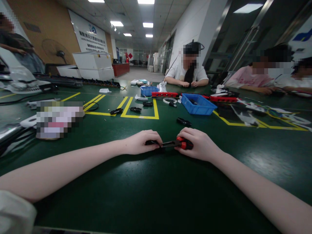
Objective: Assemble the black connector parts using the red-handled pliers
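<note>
My right hand (198, 143) is wrapped round the red and black handles of a pair of pliers (181, 143), whose long jaws point left. Pinched in my left hand (143, 142) is a small black piece (151, 142), mostly covered by the fingers. The tips of the jaws meet this piece at my left fingertips; whether they grip it I cannot tell. Just beyond my right hand a black bundled cable (183, 122) lies on the green table (136, 195). More black bundles (135, 109) lie farther off, in and beside a yellow taped rectangle.
A blue bin (198, 104) and a smaller blue bin (149, 90) stand toward the back, near red strips (164, 94). A blurred-out item (59, 120) is at left. Loose cables (280, 112) and parts lie at right. Across the table sits a person (187, 70); others are at right.
</note>
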Demonstrator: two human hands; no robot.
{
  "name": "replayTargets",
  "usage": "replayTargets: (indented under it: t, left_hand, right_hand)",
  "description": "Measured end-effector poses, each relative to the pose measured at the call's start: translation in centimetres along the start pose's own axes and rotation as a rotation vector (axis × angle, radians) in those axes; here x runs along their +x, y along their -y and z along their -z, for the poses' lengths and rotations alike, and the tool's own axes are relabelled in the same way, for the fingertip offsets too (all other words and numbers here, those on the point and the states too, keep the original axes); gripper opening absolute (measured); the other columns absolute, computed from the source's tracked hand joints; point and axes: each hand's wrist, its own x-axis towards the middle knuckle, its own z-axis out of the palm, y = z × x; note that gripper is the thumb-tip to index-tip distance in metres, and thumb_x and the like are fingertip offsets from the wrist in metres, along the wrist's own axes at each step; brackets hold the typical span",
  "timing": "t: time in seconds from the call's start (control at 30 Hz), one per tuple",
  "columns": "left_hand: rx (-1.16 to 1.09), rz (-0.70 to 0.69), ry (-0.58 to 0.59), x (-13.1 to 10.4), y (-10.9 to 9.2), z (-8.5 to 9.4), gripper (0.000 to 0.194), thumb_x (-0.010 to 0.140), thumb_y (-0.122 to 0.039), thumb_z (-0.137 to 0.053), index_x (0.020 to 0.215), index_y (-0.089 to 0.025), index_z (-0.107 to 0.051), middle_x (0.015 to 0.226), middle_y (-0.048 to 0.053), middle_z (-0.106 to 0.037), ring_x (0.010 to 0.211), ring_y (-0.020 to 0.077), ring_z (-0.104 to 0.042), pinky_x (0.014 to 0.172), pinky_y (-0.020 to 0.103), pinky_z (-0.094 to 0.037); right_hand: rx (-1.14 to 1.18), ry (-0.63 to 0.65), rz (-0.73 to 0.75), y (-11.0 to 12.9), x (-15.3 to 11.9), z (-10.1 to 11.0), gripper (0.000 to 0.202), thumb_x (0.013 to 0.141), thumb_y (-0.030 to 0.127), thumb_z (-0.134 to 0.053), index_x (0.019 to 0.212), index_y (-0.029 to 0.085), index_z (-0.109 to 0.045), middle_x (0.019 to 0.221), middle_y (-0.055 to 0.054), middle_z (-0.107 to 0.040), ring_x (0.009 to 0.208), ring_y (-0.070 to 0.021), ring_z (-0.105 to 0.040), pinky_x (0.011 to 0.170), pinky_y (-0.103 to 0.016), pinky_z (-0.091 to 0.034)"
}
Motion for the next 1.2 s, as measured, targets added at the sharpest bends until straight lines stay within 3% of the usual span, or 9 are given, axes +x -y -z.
replayTargets:
  t: [0.57,0.7,0.87,1.2]
  left_hand:
    - [-0.039,0.009,-0.024,0.02,0.02,-0.16,0.013,0.093,-0.016,-0.059,0.103,-0.016,-0.067,0.114,0.009,-0.064,0.106,0.0188,-0.063,0.096,0.033,-0.05]
    - [0.012,0.004,0.018,0.1,-0.45,0.06,0.016,0.094,-0.022,-0.06,0.107,-0.016,-0.066,0.116,0.009,-0.065,0.109,0.0212,-0.061,0.1,0.037,-0.047]
    - [0.074,0.018,0.042,0.21,-0.5,0.04,0.032,0.086,-0.036,-0.075,0.11,-0.018,-0.065,0.117,0.009,-0.066,0.108,0.0245,-0.06,0.098,0.04,-0.046]
    - [0.033,0.034,0.049,-0.1,-0.36,-0.07,0.023,0.095,-0.031,-0.066,0.113,-0.018,-0.063,0.111,0.008,-0.064,0.104,0.0202,-0.06,0.091,0.034,-0.048]
  right_hand:
    - [-0.001,0.018,-0.033,0.07,-0.01,0.03,0.025,0.085,0.044,-0.067,0.093,0.021,-0.064,0.095,-0.007,-0.069,0.081,-0.0208,-0.065,0.068,-0.033,-0.05]
    - [-0.012,0.023,-0.021,0.0,-0.02,0.18,0.027,0.084,0.046,-0.068,0.092,0.021,-0.064,0.094,-0.007,-0.07,0.08,-0.0209,-0.065,0.068,-0.034,-0.05]
    - [-0.045,0.031,0.01,-0.13,-0.01,0.32,0.032,0.083,0.052,-0.069,0.091,0.021,-0.064,0.092,-0.008,-0.07,0.077,-0.0208,-0.065,0.066,-0.034,-0.048]
    - [-0.109,0.015,0.034,-0.45,-0.19,0.21,0.035,0.086,0.054,-0.065,0.091,0.02,-0.063,0.091,-0.008,-0.069,0.076,-0.0206,-0.063,0.068,-0.034,-0.047]
